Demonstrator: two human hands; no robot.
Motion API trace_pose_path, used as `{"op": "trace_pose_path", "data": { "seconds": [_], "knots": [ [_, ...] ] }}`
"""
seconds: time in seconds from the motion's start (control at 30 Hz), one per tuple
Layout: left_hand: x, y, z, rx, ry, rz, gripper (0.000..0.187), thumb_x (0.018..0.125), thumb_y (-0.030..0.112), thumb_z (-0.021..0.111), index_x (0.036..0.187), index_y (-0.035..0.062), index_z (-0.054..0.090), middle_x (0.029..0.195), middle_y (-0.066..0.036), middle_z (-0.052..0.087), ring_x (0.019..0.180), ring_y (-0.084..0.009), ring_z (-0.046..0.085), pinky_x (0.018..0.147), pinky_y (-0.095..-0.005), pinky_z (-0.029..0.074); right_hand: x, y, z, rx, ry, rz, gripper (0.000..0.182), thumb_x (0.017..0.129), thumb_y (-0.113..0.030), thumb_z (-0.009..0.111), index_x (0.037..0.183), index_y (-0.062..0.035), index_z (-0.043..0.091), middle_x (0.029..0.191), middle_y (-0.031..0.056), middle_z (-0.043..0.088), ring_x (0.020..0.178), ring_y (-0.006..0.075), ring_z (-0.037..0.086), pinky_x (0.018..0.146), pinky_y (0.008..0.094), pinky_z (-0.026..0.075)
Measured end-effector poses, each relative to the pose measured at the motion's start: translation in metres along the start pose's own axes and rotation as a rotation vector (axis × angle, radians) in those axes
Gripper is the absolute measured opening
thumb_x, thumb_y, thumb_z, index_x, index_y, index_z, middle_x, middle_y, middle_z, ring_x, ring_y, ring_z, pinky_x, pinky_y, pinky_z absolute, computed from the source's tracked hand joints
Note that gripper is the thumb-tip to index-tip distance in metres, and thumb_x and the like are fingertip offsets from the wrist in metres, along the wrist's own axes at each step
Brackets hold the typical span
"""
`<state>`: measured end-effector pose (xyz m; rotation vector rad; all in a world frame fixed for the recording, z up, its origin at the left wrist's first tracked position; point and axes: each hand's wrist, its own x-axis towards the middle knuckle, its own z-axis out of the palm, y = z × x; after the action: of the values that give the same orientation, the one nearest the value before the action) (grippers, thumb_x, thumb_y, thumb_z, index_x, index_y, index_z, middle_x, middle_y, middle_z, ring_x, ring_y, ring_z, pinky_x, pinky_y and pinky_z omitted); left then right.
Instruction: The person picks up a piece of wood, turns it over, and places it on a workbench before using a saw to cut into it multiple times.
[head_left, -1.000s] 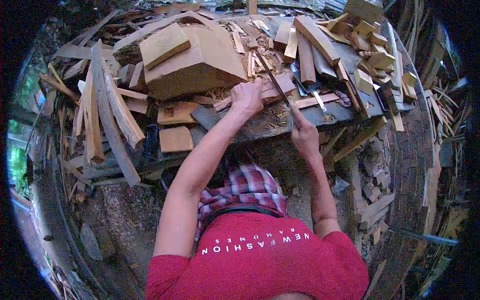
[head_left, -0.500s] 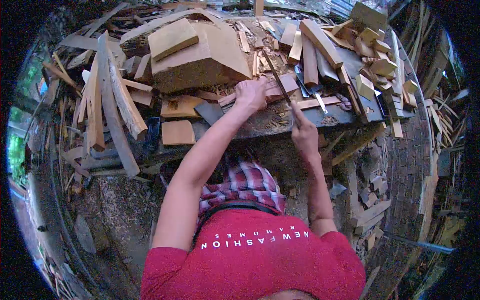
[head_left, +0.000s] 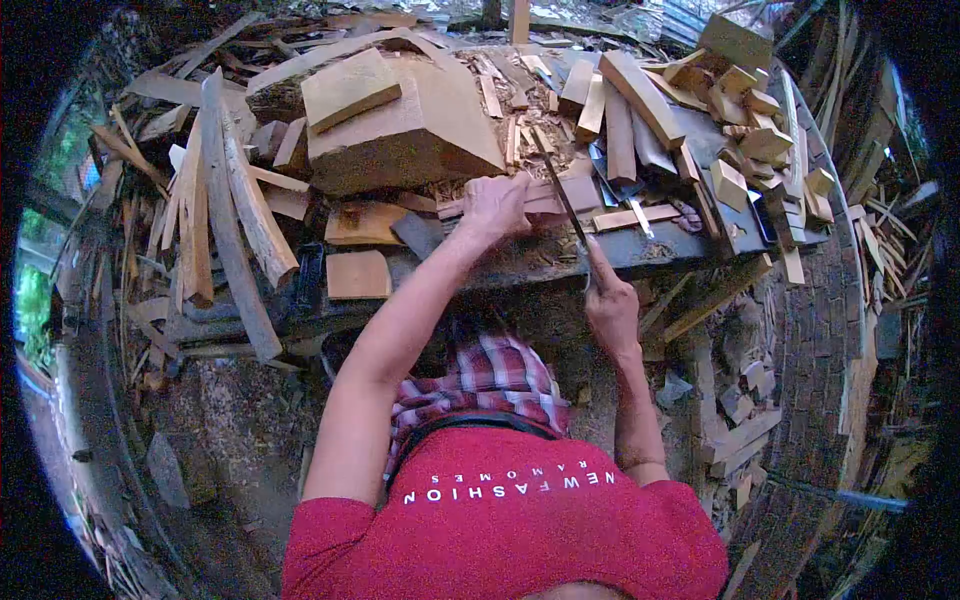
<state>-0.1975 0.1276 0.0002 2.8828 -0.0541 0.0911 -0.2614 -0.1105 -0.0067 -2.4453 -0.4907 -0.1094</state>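
Observation:
My left hand point(head_left: 497, 207) is closed on a reddish wooden piece point(head_left: 575, 192) that lies near the front edge of the workbench. In my right hand point(head_left: 610, 300) is the handle end of a long, thin, dark saw point(head_left: 562, 190), its index finger stretched along it. The saw crosses the wooden piece just right of my left hand, its far end pointing away over small wood offcuts point(head_left: 513, 140). The saw's handle is mostly hidden by my fingers.
A large wooden block point(head_left: 400, 130) with a smaller block point(head_left: 350, 88) on it stands at the back left. Long curved slats point(head_left: 235, 220) lean at the left. Blocks and offcuts point(head_left: 765, 145) are heaped at the right. The bench's front edge point(head_left: 560, 275) runs before me.
My right hand and the saw have moved back toward my body. My left hand stays on the wooden piece. The whole view has shifted slightly.

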Motion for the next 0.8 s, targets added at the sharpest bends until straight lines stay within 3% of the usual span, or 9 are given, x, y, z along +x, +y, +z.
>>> {"op": "trace_pose_path", "data": {
  "seconds": [0.03, 0.27, 0.57, 0.7, 0.77, 0.8],
  "knots": [
    [0.001, -0.001, -0.006, -0.014, -0.039, -0.011, 0.045, 0.063, 0.033, 0.075, 0.099, 0.0102, 0.060, 0.079, -0.015, 0.068, 0.078, -0.0331, 0.068, 0.069, -0.0437, 0.054, 0.008, 0.001, 0.004, -0.009, 0.031, -0.037, 0.066, 0.079, -0.006, 0.056, 0.139, -0.0307, 0.043, 0.073, 0.0251, 0.060, 0.066, 0.0428, 0.060, 0.059, 0.0521, 0.045],
    [0.010, -0.003, -0.014, -0.035, -0.127, -0.070, 0.054, 0.058, 0.037, 0.079, 0.100, 0.0100, 0.060, 0.088, -0.017, 0.069, 0.086, -0.0332, 0.068, 0.073, -0.0424, 0.054, 0.038, -0.002, 0.011, -0.133, 0.028, -0.053, 0.069, 0.077, -0.006, 0.056, 0.139, -0.0314, 0.042, 0.073, 0.0242, 0.061, 0.067, 0.0427, 0.060, 0.060, 0.0520, 0.046],
    [0.009, 0.000, -0.009, -0.044, -0.090, -0.082, 0.052, 0.057, 0.038, 0.080, 0.097, 0.0086, 0.062, 0.086, -0.017, 0.069, 0.083, -0.0331, 0.068, 0.070, -0.0434, 0.055, 0.003, 0.011, -0.001, 0.069, 0.011, 0.020, 0.058, 0.084, -0.006, 0.053, 0.136, -0.0298, 0.047, 0.084, 0.0262, 0.062, 0.074, 0.0434, 0.061, 0.065, 0.0507, 0.047],
    [0.008, 0.001, -0.003, -0.016, -0.069, -0.102, 0.052, 0.058, 0.038, 0.080, 0.097, 0.0082, 0.062, 0.086, -0.017, 0.069, 0.083, -0.0324, 0.069, 0.070, -0.0429, 0.055, 0.032, 0.002, 0.012, 0.097, 0.100, -0.118, 0.054, 0.086, -0.011, 0.053, 0.137, -0.0267, 0.046, 0.083, 0.0277, 0.061, 0.074, 0.0437, 0.061, 0.065, 0.0505, 0.047],
    [0.004, 0.004, -0.012, -0.001, -0.072, -0.095, 0.052, 0.058, 0.039, 0.081, 0.097, 0.0082, 0.063, 0.086, -0.017, 0.070, 0.083, -0.0322, 0.069, 0.069, -0.0433, 0.055, 0.030, -0.013, -0.002, -0.022, -0.100, 0.085, 0.052, 0.085, -0.003, 0.049, 0.136, -0.0135, 0.047, 0.114, 0.0225, 0.060, 0.103, 0.0358, 0.060, 0.079, 0.0367, 0.050],
    [0.008, 0.003, -0.008, 0.004, -0.066, -0.099, 0.054, 0.057, 0.040, 0.082, 0.096, 0.0083, 0.063, 0.086, -0.017, 0.070, 0.083, -0.0319, 0.069, 0.068, -0.0435, 0.055, 0.019, -0.012, -0.006, 0.011, -0.081, 0.071, 0.054, 0.085, -0.001, 0.049, 0.137, -0.0151, 0.045, 0.113, 0.0226, 0.059, 0.100, 0.0361, 0.061, 0.078, 0.0365, 0.051]
  ]
}}
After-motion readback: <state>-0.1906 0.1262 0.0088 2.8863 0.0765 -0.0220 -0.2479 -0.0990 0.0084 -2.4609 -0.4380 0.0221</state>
